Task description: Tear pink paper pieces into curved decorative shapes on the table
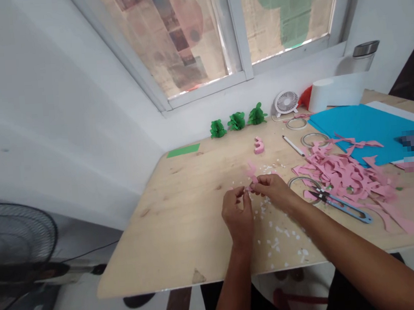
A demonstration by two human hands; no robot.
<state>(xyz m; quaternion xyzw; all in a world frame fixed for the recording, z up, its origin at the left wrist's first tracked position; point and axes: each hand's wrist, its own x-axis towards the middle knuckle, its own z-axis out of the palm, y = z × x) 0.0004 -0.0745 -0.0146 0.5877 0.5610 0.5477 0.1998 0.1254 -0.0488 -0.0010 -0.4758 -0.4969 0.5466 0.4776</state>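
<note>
A small pink paper cut-out (251,169) is held above the table, slightly blurred. My right hand (272,189) pinches it between thumb and fingers. The fingertips of my left hand (237,214) are closed on its lower end, close against the right fingertips; the exact contact is too small to see. Small white paper bits (278,230) lie scattered on the table under and around both hands. Beyond the hands lies a pink folded paper piece shaped like a 3 (259,145). To the right, blue-handled thread snips (343,206) rest beside a roll of tape (304,185).
A heap of pink paper scraps (348,172) covers the table's right side, near blue sheets (373,127). A white pen (293,146), another tape roll (315,140) and a small white fan (286,103) lie farther back. Green paper shapes (237,121) stand along the wall.
</note>
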